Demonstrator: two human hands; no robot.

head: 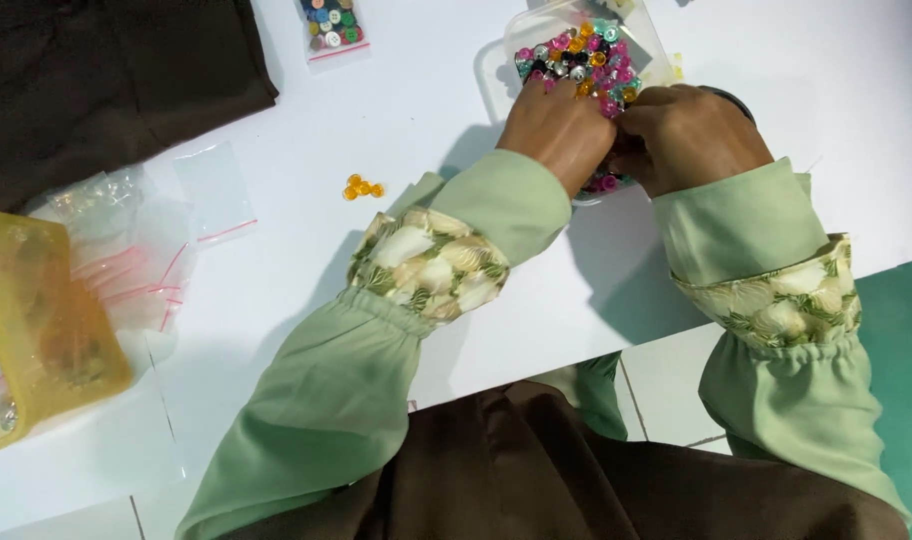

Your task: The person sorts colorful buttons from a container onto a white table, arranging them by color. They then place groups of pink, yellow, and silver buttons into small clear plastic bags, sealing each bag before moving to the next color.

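**Both hands in the button container, far side of the table**

The clear plastic container (496, 75) stands on the white table (306, 250) at the far edge of the work area, filled with mixed coloured buttons (581, 60): pink, orange, teal, silver. The left hand (556, 130) and right hand (691, 135) meet at the container's near rim, knuckles up, fingers curled down into the buttons. The fingertips are hidden beneath the hands, so whether either grip is closed on a button cannot be told. The two hands touch or nearly touch each other.

A small cluster of orange buttons (362, 187) lies loose on the table, left of the left hand and well apart from it. A small bag of buttons (332, 27) lies at the far edge. Empty clear zip bags (136, 240) lie at the left, beside a yellow translucent container (36, 330). Dark brown cloth (106, 80) covers the far left corner.
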